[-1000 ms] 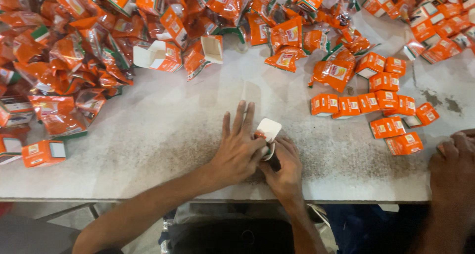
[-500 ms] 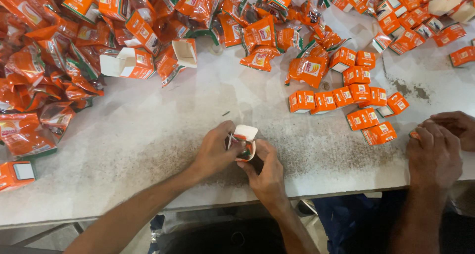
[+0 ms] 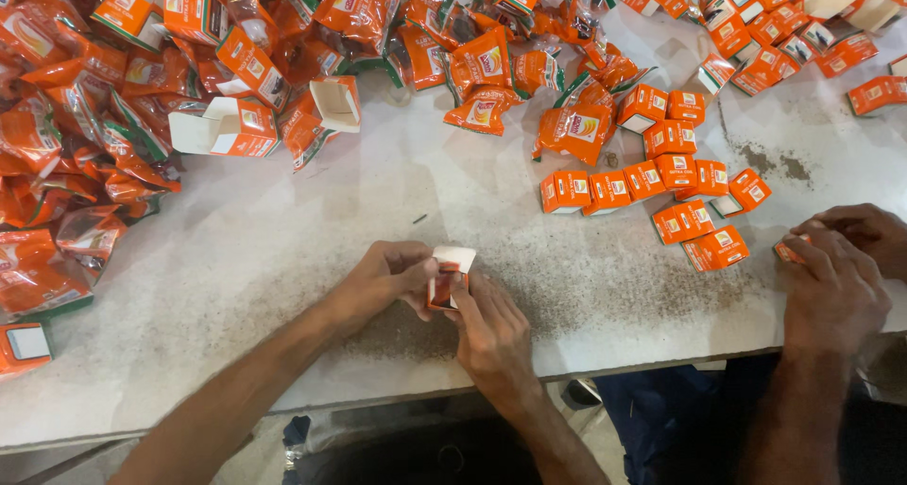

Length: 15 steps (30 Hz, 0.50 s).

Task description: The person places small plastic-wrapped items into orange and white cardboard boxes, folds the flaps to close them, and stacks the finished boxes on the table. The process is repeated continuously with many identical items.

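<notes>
Open orange carton [image 3: 446, 279] between both hands

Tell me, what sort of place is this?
Probably a hand-packing workbench: heaps of orange pouches, rows of closed orange cartons, both hands on a small carton.

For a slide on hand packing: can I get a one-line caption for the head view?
Both hands, left and right, hold a small open box over a table beside orange pouches.

Orange pouches [image 3: 85, 145] heaped left; closed orange cartons [image 3: 675, 187] clustered right; worn table [image 3: 283, 258].
</notes>
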Available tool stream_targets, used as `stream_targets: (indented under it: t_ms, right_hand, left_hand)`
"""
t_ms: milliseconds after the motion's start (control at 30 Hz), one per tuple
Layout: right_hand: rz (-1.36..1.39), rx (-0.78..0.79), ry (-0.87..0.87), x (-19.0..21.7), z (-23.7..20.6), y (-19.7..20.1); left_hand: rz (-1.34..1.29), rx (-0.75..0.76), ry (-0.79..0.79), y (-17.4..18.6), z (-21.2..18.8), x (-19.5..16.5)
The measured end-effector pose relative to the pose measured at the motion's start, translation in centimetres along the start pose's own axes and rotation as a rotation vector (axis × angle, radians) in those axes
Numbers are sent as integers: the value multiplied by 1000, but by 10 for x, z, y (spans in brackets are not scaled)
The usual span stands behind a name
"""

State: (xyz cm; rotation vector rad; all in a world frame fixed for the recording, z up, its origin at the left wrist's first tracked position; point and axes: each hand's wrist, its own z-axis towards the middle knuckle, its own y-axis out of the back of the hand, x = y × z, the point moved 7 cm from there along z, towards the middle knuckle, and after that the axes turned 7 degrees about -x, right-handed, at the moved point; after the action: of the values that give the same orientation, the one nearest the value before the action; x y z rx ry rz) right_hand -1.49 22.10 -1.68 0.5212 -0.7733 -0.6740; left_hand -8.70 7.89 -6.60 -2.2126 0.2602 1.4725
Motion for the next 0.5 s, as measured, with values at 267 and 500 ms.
stream_targets:
  t_ms: [267, 500]
  right_hand:
    - [91, -88, -34, 2, 2, 7]
    - [128, -78, -140, -17, -11, 0]
  left_hand:
    - [664, -225, -328, -14, 7, -6]
    - [994, -92, -1017, -41, -46, -26]
